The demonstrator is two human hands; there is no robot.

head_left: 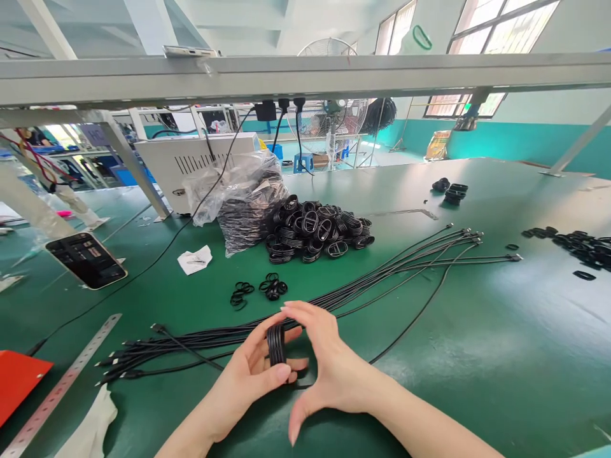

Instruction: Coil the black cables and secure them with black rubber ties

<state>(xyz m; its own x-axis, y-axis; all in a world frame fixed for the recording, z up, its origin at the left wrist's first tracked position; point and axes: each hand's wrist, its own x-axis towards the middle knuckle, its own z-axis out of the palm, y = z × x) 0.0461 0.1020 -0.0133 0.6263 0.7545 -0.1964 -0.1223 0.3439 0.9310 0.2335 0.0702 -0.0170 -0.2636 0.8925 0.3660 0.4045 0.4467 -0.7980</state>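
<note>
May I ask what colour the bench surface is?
The bench surface is green, clearest in the head view.

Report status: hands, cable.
Left hand holding coiled cable. Right hand spread open beside it. Cable bundle lying just behind the hands.

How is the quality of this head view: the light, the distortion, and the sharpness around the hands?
In the head view, the left hand, right hand and coil look fairly sharp; wide-angle distortion stretches the scene and bows the beam; the windows are very bright, and soft glare lies on the green mat.
</note>
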